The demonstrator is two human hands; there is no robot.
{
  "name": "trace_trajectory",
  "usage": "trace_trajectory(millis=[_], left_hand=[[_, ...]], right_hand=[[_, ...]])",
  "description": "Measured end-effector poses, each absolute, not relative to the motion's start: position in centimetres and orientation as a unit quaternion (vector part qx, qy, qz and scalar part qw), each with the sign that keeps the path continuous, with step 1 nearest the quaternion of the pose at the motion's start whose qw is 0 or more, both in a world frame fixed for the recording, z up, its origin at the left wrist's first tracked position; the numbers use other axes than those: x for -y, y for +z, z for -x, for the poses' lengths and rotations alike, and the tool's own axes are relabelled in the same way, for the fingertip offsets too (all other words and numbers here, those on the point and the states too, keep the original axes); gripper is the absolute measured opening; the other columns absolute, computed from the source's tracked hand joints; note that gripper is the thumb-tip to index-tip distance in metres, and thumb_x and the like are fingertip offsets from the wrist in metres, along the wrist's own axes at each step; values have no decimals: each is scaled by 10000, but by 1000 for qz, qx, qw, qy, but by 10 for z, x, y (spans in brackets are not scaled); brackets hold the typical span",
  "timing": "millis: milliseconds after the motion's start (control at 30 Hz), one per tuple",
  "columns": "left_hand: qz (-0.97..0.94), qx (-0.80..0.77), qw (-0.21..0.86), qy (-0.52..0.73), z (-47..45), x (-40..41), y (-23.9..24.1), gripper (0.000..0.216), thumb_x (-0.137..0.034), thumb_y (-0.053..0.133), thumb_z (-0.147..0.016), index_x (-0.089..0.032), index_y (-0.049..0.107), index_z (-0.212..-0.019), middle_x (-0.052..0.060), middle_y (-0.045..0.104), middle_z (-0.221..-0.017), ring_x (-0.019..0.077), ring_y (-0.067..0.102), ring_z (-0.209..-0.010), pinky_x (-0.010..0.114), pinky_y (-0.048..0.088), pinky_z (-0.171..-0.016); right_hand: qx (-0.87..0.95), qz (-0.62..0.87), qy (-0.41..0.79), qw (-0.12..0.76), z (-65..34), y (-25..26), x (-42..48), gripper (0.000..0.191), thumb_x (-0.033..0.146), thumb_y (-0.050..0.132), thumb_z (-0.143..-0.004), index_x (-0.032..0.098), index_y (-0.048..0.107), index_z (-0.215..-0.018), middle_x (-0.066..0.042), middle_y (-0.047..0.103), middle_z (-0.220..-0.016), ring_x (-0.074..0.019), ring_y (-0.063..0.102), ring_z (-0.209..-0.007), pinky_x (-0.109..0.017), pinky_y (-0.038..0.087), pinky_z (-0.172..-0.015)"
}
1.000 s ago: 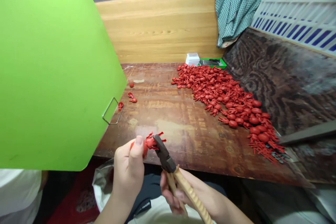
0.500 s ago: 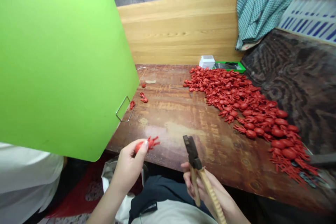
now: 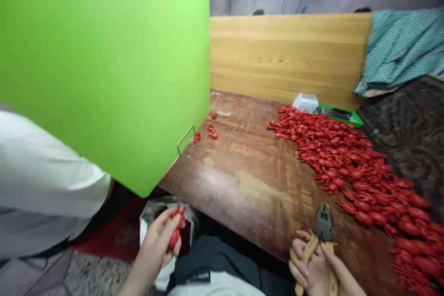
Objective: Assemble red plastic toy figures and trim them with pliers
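Observation:
My left hand [image 3: 160, 240] pinches a small red plastic crab-like piece [image 3: 176, 231] below the table edge, over the open mouth of a plastic bag [image 3: 152, 210]. My right hand [image 3: 314, 268] is closed round the tan handles of black-jawed pliers [image 3: 322, 227], held over the near edge of the brown wooden table [image 3: 249, 180]. A long heap of red pieces [image 3: 350, 166] runs along the table's right side, away from both hands.
A green panel [image 3: 104, 55] with a wire clip [image 3: 185, 141] blocks the left. A person in a white shirt [image 3: 41, 180] sits beside it. A few loose red pieces [image 3: 211, 132], a white box [image 3: 305, 101], a green tray [image 3: 338, 113], a wooden backboard [image 3: 287, 55] and a checked cloth [image 3: 402, 48] lie beyond.
My left hand carried the red piece off the table edge, down to the bag. My right hand drew the pliers away to the right. The view swung left.

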State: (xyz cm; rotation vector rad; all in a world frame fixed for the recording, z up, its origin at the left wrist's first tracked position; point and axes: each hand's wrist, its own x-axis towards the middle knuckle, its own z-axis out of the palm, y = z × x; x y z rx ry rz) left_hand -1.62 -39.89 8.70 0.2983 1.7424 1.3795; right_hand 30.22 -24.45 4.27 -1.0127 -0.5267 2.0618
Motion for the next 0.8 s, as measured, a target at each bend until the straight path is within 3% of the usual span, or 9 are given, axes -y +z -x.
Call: trace_trajectory(millis=[167, 300, 533, 667, 800], left_hand=[[-127, -641, 450, 609, -5, 388, 167, 577, -547, 736, -816, -162, 673, -1241, -92, 476, -375, 50, 192, -305, 140, 153, -307], [-110, -625, 442, 634, -12, 391, 192, 498, -485, 696, -794, -158, 718, -1169, -93, 453, -367, 63, 213, -273, 159, 152, -282], [-90, -638, 407, 647, -19, 394, 198, 358, -435, 654, -833, -195, 698, -1096, -61, 567, -484, 67, 318, -273, 144, 168, -274], [-98, -628, 428, 643, -16, 393, 194, 253, -466, 603, -907, -226, 621, -983, -92, 470, -392, 66, 248, -268, 132, 161, -288], [-128, -671, 428, 592, -4, 392, 162, 292, -528, 620, -904, -257, 543, -978, -133, 429, -399, 73, 278, -279, 135, 199, -327]], right_hand=[[238, 418, 779, 402, -296, 82, 249, 325, 509, 772, -851, 241, 707, -1024, 0, 513, -802, -133, 460, -616, -266, 446, -524], [227, 443, 773, 394, -295, 86, 257, 295, 502, 712, -885, 235, 715, -1011, -6, 472, -821, -142, 430, -642, -272, 439, -530], [197, 458, 776, 386, -298, 77, 265, 255, 466, 711, -885, 221, 704, -956, 23, 376, -787, -130, 350, -632, -254, 373, -510], [197, 457, 774, 391, -301, 74, 265, 243, 462, 708, -902, 231, 709, -979, 21, 383, -797, -132, 362, -638, -259, 391, -519], [200, 455, 776, 388, -300, 71, 266, 220, 440, 711, -900, 228, 711, -958, 18, 389, -785, -130, 359, -622, -259, 388, -499]])
